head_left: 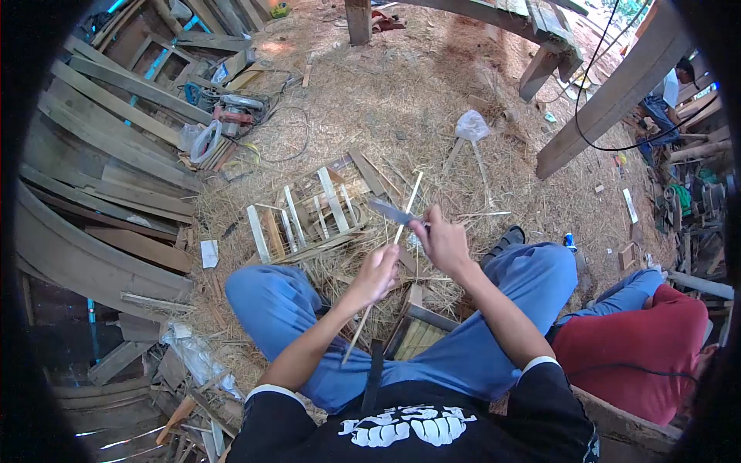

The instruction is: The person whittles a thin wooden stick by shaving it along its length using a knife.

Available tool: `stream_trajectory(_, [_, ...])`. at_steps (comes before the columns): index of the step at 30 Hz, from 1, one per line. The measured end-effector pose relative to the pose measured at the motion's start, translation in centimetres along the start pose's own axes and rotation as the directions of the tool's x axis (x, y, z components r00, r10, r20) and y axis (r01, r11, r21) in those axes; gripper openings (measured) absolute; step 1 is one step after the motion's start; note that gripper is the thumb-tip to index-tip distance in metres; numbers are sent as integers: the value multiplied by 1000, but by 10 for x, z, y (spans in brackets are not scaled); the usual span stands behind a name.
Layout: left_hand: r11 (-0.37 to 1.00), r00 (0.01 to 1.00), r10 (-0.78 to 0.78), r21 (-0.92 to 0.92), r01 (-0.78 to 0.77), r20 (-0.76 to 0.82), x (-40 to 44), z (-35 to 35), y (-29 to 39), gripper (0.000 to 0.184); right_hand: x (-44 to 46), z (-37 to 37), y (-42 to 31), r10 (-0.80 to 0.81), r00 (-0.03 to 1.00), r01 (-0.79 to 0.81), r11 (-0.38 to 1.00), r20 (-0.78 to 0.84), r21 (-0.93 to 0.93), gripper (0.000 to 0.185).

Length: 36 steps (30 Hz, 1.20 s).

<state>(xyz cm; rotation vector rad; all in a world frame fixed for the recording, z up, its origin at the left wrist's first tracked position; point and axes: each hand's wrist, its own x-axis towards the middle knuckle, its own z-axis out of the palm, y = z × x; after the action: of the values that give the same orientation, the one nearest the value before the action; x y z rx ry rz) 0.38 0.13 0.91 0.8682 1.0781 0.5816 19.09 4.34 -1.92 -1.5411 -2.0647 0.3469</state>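
Observation:
A thin pale wooden strip (413, 192) slants upward in front of me, its lower end by my left thigh. My left hand (377, 273) is closed around it near the middle. In my right hand (445, 240) is a knife (388, 210), its blade lying across the strip above my left hand and pointing left. The knife's handle is mostly hidden by my fingers. Just beyond my hands a small slatted wooden frame (305, 218) rests on the shavings. Between my legs is a wooden piece with slats (421, 337), partly hidden.
Planks (116, 92) lean along the left side. A circular saw (235, 112) and cables lie far left. A wooden post (617, 85) slants at right. Close on my right sits a person in red (633, 343); another person (665, 100) is farther back. Shavings cover the ground (370, 100).

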Motion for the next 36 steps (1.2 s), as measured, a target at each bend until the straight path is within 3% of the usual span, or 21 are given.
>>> stream_trajectory(3, [999, 1000, -27, 22, 27, -10, 0, -2, 3, 34, 11, -1, 11, -13, 1000, 13, 1000, -5, -12, 35])
stream_trajectory(7, [1000, 1000, -12, -14, 12, 5, 0, 0, 9, 34, 18, 4, 15, 82, 981, -75, 996, -175, 49, 35])
stream_trajectory(11, [1000, 1000, 1, 0, -1, -11, 1, -3, -2, 34, 1, 8, 6, -74, 997, 73, 997, -37, -23, 34])
stream_trajectory(12, [1000, 1000, 1, -3, -1, -10, 1, -5, -3, 35, 9, 3, 9, -28, 998, 27, 999, 60, 26, 32])
stream_trajectory(15, [998, 999, -44, -54, 43, -19, 0, 2, 13, 34, 25, -1, 13, 53, 990, -46, 997, -128, 54, 33])
stream_trajectory(16, [996, 998, -59, -61, 57, -23, -1, 3, 14, 35, 22, -4, 7, 84, 991, -75, 993, -101, 87, 33])
stream_trajectory(19, [1000, 1000, 8, 22, -7, -27, 3, -4, -11, 35, 1, 7, 4, -39, 998, 37, 998, 51, 54, 34])
stream_trajectory(20, [998, 999, 29, 58, -27, -32, 8, -5, -14, 35, 0, 10, 6, -86, 996, 87, 996, 27, -5, 35])
stream_trajectory(23, [995, 998, 44, 92, -40, -37, 11, -7, -8, 35, 22, 0, 13, 57, 997, -59, 996, 44, 60, 36])
stream_trajectory(24, [999, 999, 17, 52, -16, -28, 9, -4, 1, 36, 26, 0, 16, 24, 996, -20, 999, -82, 48, 38])
stream_trajectory(26, [1000, 1000, 13, 8, -13, -28, 5, 1, 3, 36, 15, 5, 11, 38, 999, -36, 995, -21, 94, 38])
stream_trajectory(27, [996, 998, 49, 73, -46, -48, 4, -1, -6, 36, 8, 5, 8, 43, 999, -44, 993, 8, 113, 38])
stream_trajectory(28, [987, 994, 87, 141, -78, -62, 6, -4, -15, 35, 1, 7, 5, -80, 997, 81, 996, -16, 25, 38])
stream_trajectory(29, [972, 989, 126, 211, -108, -72, 10, -6, -23, 35, 1, 6, 8, -85, 996, 85, 996, -2, 12, 38])
stream_trajectory(31, [982, 993, 111, 162, -102, -48, 11, -4, -16, 34, 7, 1, 12, -93, 995, 93, 996, 29, -9, 38])
stream_trajectory(32, [986, 994, 103, 138, -97, -40, 11, -5, -12, 34, 16, 8, 22, 10, 1000, -10, 998, 4, 67, 37])
stream_trajectory(35, [998, 999, -46, -48, 46, 3, 5, 0, 4, 34, 18, 5, 19, 94, 994, -88, 991, -56, 103, 37])
stream_trajectory(36, [1000, 1000, -19, 5, 19, -21, 5, -2, 0, 34, 9, 8, 15, 111, 991, -116, 991, 74, 64, 37])
